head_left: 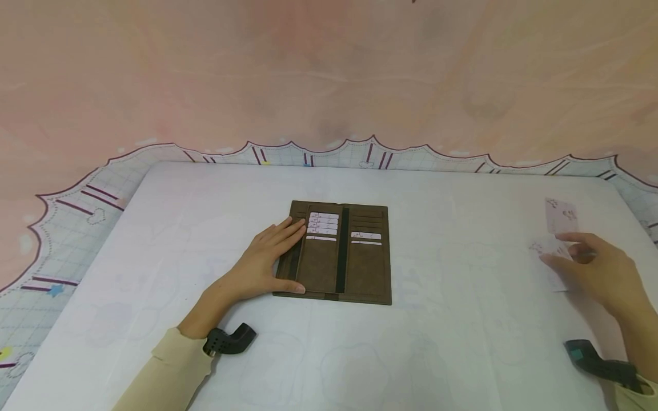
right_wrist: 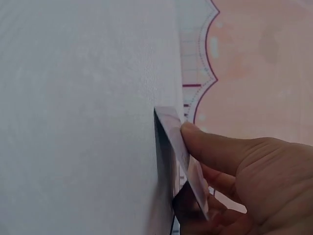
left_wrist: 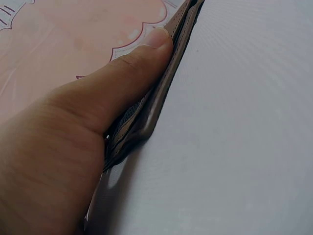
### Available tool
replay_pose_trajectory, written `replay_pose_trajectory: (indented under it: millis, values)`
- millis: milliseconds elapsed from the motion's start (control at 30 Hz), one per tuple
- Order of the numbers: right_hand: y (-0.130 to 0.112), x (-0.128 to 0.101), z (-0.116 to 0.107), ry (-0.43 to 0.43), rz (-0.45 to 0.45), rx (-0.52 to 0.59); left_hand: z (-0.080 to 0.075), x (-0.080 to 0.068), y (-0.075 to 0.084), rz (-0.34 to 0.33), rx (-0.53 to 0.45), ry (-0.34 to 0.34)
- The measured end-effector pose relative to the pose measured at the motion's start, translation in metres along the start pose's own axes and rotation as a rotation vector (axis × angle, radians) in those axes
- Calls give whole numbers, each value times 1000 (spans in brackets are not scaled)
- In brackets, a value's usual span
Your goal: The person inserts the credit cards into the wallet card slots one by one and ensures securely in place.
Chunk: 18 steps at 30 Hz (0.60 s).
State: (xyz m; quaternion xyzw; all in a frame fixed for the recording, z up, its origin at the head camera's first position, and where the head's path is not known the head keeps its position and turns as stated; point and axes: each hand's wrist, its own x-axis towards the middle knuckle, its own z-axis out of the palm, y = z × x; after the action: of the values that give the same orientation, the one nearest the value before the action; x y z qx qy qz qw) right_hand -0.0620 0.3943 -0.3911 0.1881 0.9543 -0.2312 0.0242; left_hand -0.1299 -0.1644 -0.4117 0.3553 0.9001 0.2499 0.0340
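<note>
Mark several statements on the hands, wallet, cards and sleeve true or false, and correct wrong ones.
1. The left hand rests on the open wallet. True.
2. The right hand holds a pen. False: it pinches a card.
3. Cards peek from slots in both wallet panels. True.
4. The left sleeve is black. False: the sleeve is pale beige.
5. Another card lies on the table beyond the right hand. True.

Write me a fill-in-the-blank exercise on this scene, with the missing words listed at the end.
1. In the head view, the left hand rests on the ____ side of the brown wallet.
2. The wallet lies ____, not closed, on the white table.
3. The right hand pinches at least one thin, printed ____.

Missing words: left; open; card.
</note>
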Motion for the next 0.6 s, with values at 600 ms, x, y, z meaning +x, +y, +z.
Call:
replay_pose_trajectory:
  millis: [600]
  values:
    - [12,10,-2,-42,-10,136,-3,0,2,-4,3,0]
